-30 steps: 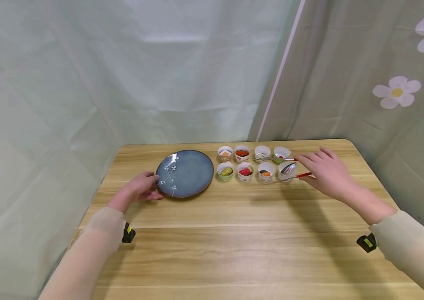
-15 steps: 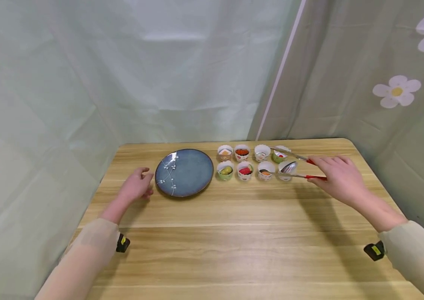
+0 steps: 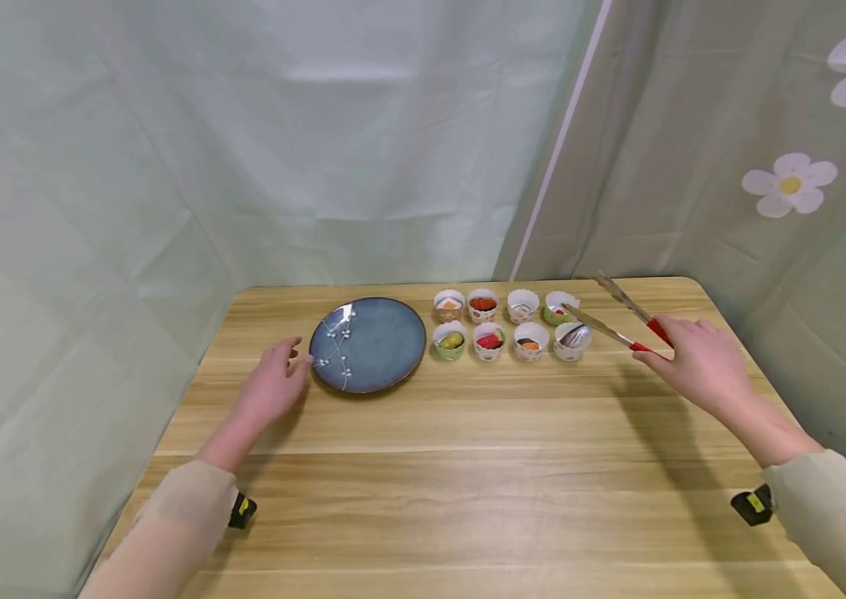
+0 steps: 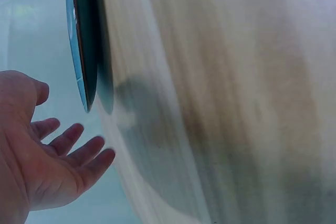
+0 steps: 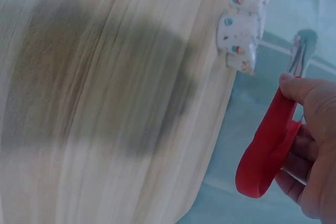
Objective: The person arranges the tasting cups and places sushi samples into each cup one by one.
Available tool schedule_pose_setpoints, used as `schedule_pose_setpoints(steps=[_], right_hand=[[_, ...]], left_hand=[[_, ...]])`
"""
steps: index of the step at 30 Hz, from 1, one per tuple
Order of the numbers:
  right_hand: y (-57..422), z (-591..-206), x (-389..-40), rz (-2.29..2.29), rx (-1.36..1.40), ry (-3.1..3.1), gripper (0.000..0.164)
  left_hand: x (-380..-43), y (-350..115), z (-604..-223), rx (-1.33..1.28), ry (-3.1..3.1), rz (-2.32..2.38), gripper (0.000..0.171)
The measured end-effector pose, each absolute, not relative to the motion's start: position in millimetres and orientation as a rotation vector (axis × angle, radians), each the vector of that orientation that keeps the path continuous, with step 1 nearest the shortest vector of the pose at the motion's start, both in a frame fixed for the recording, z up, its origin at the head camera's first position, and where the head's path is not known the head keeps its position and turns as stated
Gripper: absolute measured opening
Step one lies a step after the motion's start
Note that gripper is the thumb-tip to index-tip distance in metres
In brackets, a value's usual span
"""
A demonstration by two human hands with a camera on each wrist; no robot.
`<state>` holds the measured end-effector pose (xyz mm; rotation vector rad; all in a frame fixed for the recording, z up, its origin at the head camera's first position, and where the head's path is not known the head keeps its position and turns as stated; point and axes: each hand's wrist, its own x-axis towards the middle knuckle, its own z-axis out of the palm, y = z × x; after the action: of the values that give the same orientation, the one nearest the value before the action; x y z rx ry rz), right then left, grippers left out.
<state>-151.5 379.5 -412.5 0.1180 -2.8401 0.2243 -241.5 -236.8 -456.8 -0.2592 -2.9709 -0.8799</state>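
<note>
My right hand (image 3: 703, 366) holds a pair of tongs (image 5: 265, 148) by the red handle, thumb on one side and fingers on the other. In the head view the two metal arms are spread apart with nothing between them, pointing to the upper left. One tip overlaps the green cup (image 3: 553, 317) at the back right. My left hand (image 3: 273, 384) hovers by the left rim of a round blue plate (image 3: 385, 345) with a white blossom pattern, its fingers relaxed. In the left wrist view those fingers (image 4: 86, 153) are spread below the plate's edge, holding nothing.
Two rows of small paper cups stand right of the plate. Among them are a cup with a silvery striped piece (image 3: 576, 337), one with red pieces (image 3: 489, 342) and one with orange beads (image 3: 482, 305). Pale curtains (image 3: 393, 166) hang behind the wooden table (image 3: 430, 491).
My right hand has drawn the tongs back to the right, away from the cups, and their tips have swung upward. My left hand has moved slightly off the plate's rim. Plate and cups stay put.
</note>
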Motion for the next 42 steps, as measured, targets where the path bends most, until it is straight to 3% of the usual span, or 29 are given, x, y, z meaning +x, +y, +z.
schedule_pose_setpoints(steps=[9,24,42], right_hand=[[396,-425,-141,0.343,-0.131,-2.955,0.061],[402,-453,-139,0.410,-0.223,-3.057,0.053],[402,-473,-139,0.434,-0.242,-3.029,0.055]], left_hand=[[-232,-234,-465,-0.351,-2.937,-0.655,0.064],[-222,-230,-474,-0.472,-2.868,-0.422,0.069],[-208,-213,-477,-0.499,-2.911,-0.400,0.073]])
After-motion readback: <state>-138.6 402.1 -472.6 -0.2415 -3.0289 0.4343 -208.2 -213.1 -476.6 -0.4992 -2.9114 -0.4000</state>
